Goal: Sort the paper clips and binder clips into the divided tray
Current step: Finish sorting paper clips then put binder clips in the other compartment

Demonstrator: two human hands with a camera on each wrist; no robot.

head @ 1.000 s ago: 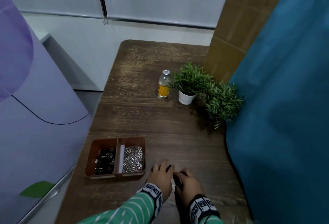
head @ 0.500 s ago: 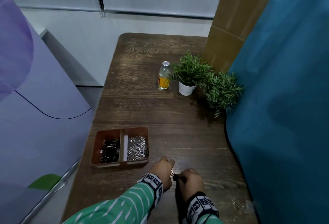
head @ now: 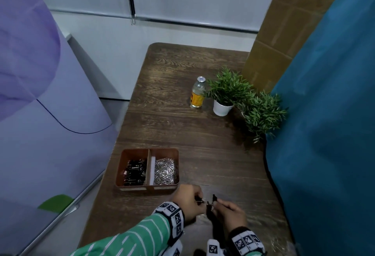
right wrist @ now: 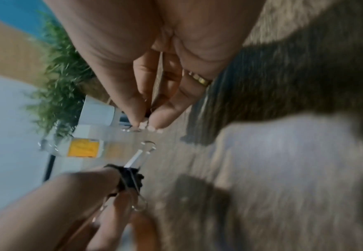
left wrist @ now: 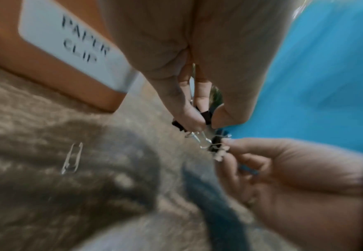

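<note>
A brown divided tray (head: 119, 171) sits near the table's left edge, with black binder clips (head: 135, 171) in its left half and silver paper clips (head: 165, 171) in its right half. Just in front of it, my left hand (head: 199, 200) pinches a black binder clip (right wrist: 130, 178) with its wire handles sticking out. Close to its right, my right hand (head: 215, 202) pinches another black binder clip (head: 214, 197) at its fingertips. In the left wrist view one loose paper clip (left wrist: 72, 158) lies on the wood below the tray's "PAPER CLIP" label (left wrist: 79, 44).
A small bottle with a yellow label (head: 197, 93) and two potted green plants (head: 227, 91) stand at the table's back right. A blue cloth (head: 324, 133) hangs along the right edge, with cardboard (head: 284, 32) behind. A purple panel (head: 40, 93) stands to the left.
Both hands have lifted off the table, where they lay together over the clips. Each now pinches a binder clip, and they have drawn slightly apart.
</note>
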